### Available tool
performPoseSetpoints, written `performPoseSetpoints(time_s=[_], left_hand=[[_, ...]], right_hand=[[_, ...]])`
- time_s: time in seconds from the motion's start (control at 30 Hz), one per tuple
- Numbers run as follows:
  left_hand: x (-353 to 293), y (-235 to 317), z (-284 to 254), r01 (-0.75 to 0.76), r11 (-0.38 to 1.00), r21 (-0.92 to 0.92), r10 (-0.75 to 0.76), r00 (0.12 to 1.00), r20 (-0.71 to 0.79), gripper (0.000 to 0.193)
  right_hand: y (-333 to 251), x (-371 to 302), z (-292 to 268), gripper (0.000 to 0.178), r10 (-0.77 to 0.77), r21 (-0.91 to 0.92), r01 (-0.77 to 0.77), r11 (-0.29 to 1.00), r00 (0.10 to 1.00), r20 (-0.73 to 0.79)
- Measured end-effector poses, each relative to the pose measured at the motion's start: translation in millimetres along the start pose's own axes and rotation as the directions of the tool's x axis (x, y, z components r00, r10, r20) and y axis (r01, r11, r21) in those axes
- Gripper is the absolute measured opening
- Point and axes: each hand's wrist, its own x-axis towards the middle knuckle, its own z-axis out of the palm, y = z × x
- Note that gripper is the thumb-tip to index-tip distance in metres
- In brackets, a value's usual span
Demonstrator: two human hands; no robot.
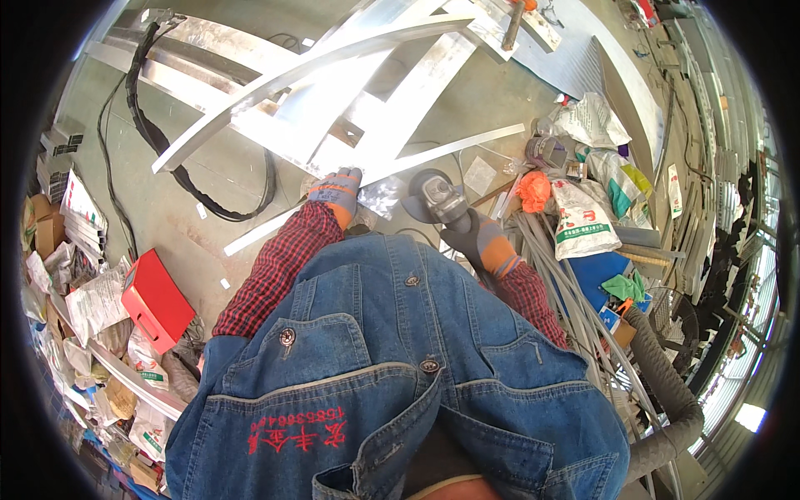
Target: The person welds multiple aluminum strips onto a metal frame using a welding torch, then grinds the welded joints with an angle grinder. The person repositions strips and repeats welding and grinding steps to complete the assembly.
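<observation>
My right hand [486,242], in a grey and orange work glove, is closed round the body of a grey angle grinder [446,202]. The grinder's round disc guard is toward the left, near a pale metal strip [458,145] that runs slantwise across in front of me. My left hand [337,197], gloved alike, grips the strip beside the near end of a bright metal frame [425,93]. Its fingertips lie close together, and the underside of the grip is hidden. A long curved metal bar [275,86] lies across the frame.
A thick black cable [148,125] loops over the floor at left. A red metal box [157,300] stands at left among bags and scrap. At right are an orange crumpled bag [533,192], white sacks [583,221], a bundle of thin metal rods [554,271] and a thick grey hose [667,383].
</observation>
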Motion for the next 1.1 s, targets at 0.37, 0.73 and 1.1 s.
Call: performPoseSetpoints(time_s=[0.37, 0.73, 1.1], left_hand=[[-2, 3, -1, 0.028, 1.000, 0.004, -0.028, 1.000, 0.008, 0.036], [-15, 2, -33, 0.034, 0.999, -0.033, -0.036, 0.998, -0.048, 0.030], [12, -84, -101, 0.067, 0.981, 0.183, 0.052, 0.816, -0.576, 0.054]], right_hand=[[-42, 12, 10, 0.068, -0.076, 0.000, 0.076, 0.997, 0.996, 0.043], [42, -22, 2, 0.068, 0.015, 0.220, 0.021, 0.975, 0.987, -0.159], [61, -28, 49, 0.032, -0.144, 0.191, 0.178, 0.965, 0.973, -0.180]])
